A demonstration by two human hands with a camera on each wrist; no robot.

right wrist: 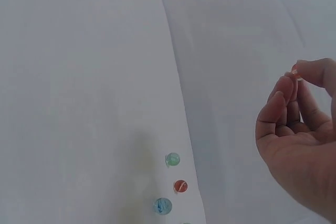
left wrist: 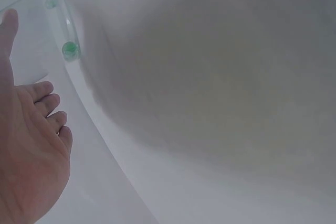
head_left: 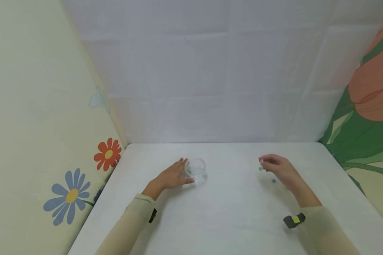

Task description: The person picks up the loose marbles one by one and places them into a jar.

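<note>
White cloth [head_left: 178, 71] hangs behind a white tabletop [head_left: 223, 219], with one flower-print panel on the left [head_left: 71, 196] and another on the right [head_left: 370, 102], so two of those. Right hand [head_left: 280, 169] first: thumb and fingertips are pinched together on a small red-and-clear round marble [right wrist: 295, 70], glass by the look of it, held up over the right half of the tabletop, nearer the back edge than the front. I'd guess it's light, rock hard and pretty slippery, not very fragile, and keen to roll if dropped. Best hold is probably fingertip pads on opposite sides, right across the middle.

Below that hand, loose on the tabletop toward the right edge, I count three whole ones: a green marble [right wrist: 173, 159], a red marble [right wrist: 180, 186] and a blue marble [right wrist: 163, 206]. A sliver at the frame's bottom might be a fourth, can't tell.

Left hand [head_left: 170, 177] has thumb and fingers spread apart beside the one clear round container [head_left: 198, 175], left of centre near the back edge. Looks stiff and light, glass or plastic unclear; I'd steady it by the wall. Two green marbles [left wrist: 71, 51] show inside.
</note>
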